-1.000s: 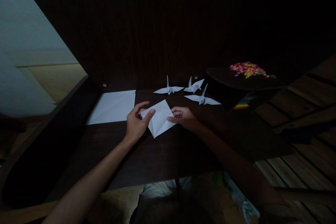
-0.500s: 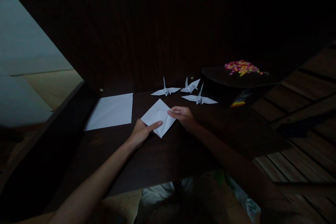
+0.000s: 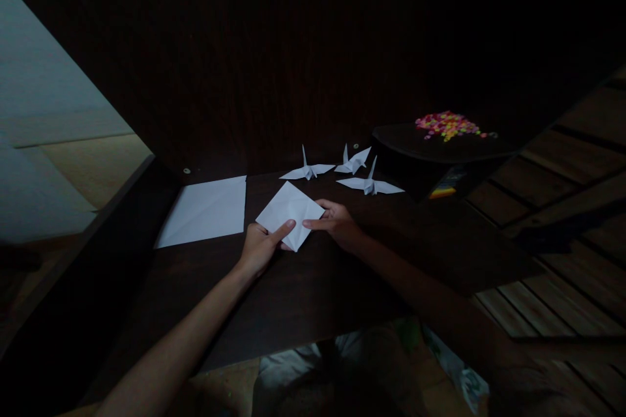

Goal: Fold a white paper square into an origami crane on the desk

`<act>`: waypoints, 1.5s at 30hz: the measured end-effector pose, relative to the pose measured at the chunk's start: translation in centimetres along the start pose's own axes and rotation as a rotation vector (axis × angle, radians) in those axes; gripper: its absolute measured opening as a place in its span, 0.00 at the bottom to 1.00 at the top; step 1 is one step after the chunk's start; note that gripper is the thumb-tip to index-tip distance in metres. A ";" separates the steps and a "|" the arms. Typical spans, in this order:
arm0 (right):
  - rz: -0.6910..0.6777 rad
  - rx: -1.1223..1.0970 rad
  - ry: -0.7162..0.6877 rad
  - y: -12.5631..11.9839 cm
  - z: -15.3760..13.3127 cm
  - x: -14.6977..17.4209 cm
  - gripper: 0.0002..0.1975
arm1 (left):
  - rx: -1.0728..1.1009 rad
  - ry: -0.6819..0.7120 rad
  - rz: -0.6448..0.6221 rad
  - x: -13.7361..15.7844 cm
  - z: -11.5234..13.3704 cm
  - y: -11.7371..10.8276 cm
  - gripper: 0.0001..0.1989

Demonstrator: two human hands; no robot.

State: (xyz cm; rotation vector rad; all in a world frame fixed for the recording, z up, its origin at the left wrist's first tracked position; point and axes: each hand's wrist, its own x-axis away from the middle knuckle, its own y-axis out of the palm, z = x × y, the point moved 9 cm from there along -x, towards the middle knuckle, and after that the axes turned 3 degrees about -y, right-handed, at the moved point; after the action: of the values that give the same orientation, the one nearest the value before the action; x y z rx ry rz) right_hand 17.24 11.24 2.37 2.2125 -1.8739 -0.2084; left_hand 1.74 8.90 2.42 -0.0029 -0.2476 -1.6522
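folded paper point(image 3: 286, 201) is held by both hands over the middle of the counter point(image 3: 274, 313); whether the counter is touched by it can't be told. paper is white, roughly square, turned so one corner is pointed at the back panel point(image 3: 254, 65) and one toward the person; faint creases are seen on its upper face, near the front corner. front left edge is gripped by the left hand point(image 3: 258, 251): thumb laid on the upper face, other fingers tucked underneath and mostly hidden, closed down to the paper's thickness. right side is gripped likewise by the right hand point(image 3: 340, 227): thumb pressed on top close to the left thumb, tips apart, the other fingers curled behind the right corner, no wide gap left. a larger white sheet point(image 3: 205, 212) is laid flat on the counter to the left, diagonal crease faintly visible. three white paper cranes are stood behind and right of the folded paper: left crane point(image 3: 308, 172), rear crane point(image 3: 354, 162), front crane point(image 3: 370, 186), wings spread, necks up, set close together. far right, a heap of small colourful pieces point(image 3: 447, 125) is piled on a dark raised shelf point(image 3: 415, 150); under it a small item with a yellow-red band point(image 3: 443, 192) is partly seen, too dark to identify. pale trousers point(image 3: 288, 365) are seen below the counter's front edge.
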 end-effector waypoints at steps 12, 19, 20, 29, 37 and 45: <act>0.219 0.083 -0.199 -1.8 -2.1 0.3 0.22 | -0.050 -0.148 -0.117 0.1 -1.4 1.3 0.17; 0.178 0.055 -0.204 -1.3 -1.4 0.3 0.23 | -0.130 -0.001 -0.067 -0.1 0.2 0.8 0.15; 0.158 0.038 -0.187 -1.0 -1.1 0.3 0.25 | -0.120 0.016 -0.076 -0.1 0.3 0.8 0.14; 0.207 -0.037 -0.197 -1.5 -1.3 0.3 0.26 | -0.001 0.068 -0.142 0.1 0.7 1.2 0.34; 0.193 -0.003 -0.184 -1.3 -1.4 0.4 0.27 | -0.139 0.078 -0.134 -0.1 0.7 1.4 0.18; 0.127 -0.035 -0.143 -1.5 -0.9 -0.4 0.22 | -0.236 0.048 -0.186 -0.3 0.6 1.2 0.17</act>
State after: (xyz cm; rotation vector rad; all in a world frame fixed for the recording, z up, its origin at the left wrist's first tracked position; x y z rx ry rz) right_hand 18.87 11.91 2.80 2.0965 -2.0606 -0.3822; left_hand 2.81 9.21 3.19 -0.1220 -0.0153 -1.8564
